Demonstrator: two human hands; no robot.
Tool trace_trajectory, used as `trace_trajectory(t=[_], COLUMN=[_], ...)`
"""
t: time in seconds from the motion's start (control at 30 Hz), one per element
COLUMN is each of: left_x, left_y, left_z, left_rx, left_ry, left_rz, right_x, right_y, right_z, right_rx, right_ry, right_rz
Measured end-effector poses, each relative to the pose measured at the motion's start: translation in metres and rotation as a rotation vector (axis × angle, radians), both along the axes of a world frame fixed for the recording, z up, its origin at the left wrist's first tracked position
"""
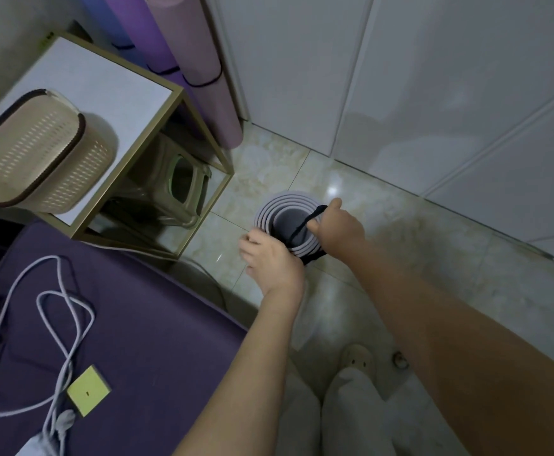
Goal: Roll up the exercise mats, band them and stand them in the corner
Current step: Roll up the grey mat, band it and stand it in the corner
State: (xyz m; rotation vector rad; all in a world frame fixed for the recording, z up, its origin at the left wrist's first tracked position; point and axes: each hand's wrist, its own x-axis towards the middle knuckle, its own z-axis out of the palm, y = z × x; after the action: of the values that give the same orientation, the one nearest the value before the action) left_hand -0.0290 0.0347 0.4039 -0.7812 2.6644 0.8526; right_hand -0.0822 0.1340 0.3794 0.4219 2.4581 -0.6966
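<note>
Bed (137, 324), purple cover, lies below-left of the gold-framed surface (111, 83). Behind the surface, in the corner, three banded mats (199, 67) lean upright, w/ the pink one in front. On the surface is a cream basket (38, 149); under it, a plastic stool (173, 189). Right of the surface, on the floor tiles, the rolled mat (288, 205) stands on end, spiral top up, not yet in the corner.

Left hand (272, 258) grips the roll's near rim, fingers curled round it. Right hand (336, 222) pinches the black band (303, 225) btw thumb & curled fingers, stretching it across the open top.

Step in hand is prob. getting the band over the end. To do it well, the left hand should clamp the roll so it can't spring open. The band should be pulled wide enough to clear the whole rim, then worked down evenly toward the middle. Left at the edge, it could slip off. The layers look loose, so snug them first.

Below the surface, on the bed, lie a white cable (55, 291) & a yellow-green plug block (88, 390). No brand, label or writing is readable; the block shows only a small dark mark.
</note>
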Motion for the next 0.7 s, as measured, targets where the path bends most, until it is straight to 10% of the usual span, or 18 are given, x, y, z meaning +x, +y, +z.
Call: trace_trajectory(t=[0.23,0.7], left_x=[0.014,-0.014], left_y=[-0.009,-0.080], left_z=[-0.007,-0.053], left_rx=[0.429,0.453], left_ry=[0.026,-0.008], left_rz=[0.123,-0.069], right_x=[-0.003,0.037], right_y=[0.020,0.029], right_z=[-0.004,-0.006], right_rx=[-0.057,-0.208], right_ry=[0.019,0.081], right_rz=[-0.042,0.198])
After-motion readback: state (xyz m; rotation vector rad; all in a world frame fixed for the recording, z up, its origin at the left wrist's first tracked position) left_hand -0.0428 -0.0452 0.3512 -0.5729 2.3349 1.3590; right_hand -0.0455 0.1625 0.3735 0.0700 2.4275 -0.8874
